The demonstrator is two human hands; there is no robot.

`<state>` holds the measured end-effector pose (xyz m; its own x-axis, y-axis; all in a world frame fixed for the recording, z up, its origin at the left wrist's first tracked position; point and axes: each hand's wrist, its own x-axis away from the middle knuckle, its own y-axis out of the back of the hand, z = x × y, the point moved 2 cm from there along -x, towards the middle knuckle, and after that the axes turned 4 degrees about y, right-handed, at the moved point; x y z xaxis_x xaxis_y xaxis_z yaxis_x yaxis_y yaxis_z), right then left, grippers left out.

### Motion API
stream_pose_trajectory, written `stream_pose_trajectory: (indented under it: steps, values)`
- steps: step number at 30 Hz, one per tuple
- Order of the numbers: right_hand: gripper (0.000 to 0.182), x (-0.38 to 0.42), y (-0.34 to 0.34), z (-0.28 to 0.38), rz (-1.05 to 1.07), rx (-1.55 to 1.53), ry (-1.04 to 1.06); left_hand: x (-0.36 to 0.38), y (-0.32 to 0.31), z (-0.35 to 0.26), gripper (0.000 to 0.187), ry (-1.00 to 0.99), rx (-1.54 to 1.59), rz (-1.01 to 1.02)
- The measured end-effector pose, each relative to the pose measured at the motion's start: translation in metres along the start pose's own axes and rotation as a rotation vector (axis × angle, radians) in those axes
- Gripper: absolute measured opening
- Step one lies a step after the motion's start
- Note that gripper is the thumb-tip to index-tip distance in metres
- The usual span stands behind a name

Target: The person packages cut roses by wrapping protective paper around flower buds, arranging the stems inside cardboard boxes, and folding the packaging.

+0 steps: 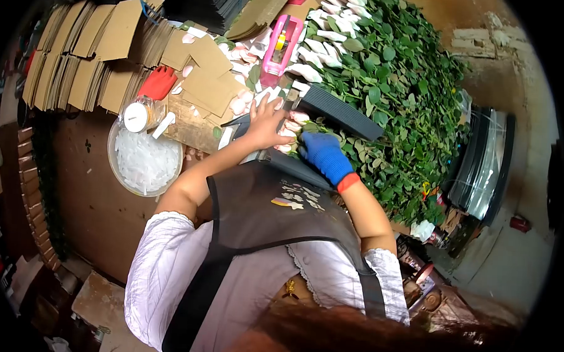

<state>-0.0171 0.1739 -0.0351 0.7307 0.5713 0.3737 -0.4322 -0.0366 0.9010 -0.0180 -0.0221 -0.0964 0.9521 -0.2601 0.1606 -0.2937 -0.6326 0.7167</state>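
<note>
My left hand, bare, rests with its fingers spread at the left side of a few pale pink roses. My right hand wears a blue knitted glove with a red cuff. Its fingers are curled around the stems just below those blooms, partly hidden. Beside both hands lies a black ribbed sheet, set at a slant over the leaves. A grey-black holder lies under the roses, close to my apron.
Leafy rose stems with white-wrapped heads pile up at right. A pink tape dispenser stands ahead. Cardboard sheets, a red glove and a tub of white pieces are at left. Black sheets stand far right.
</note>
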Motion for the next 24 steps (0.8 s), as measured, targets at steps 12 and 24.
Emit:
stream_pose_trajectory:
  steps: [12, 24]
  values:
    - [0.030, -0.010, -0.005, -0.020, -0.045, -0.127, -0.118, 0.003, -0.003, 0.004, 0.071, -0.035, 0.063, -0.051]
    - [0.033, -0.001, 0.008, -0.011, 0.023, -0.050, -0.081, -0.008, -0.019, -0.005, 0.046, 0.111, 0.119, -0.161]
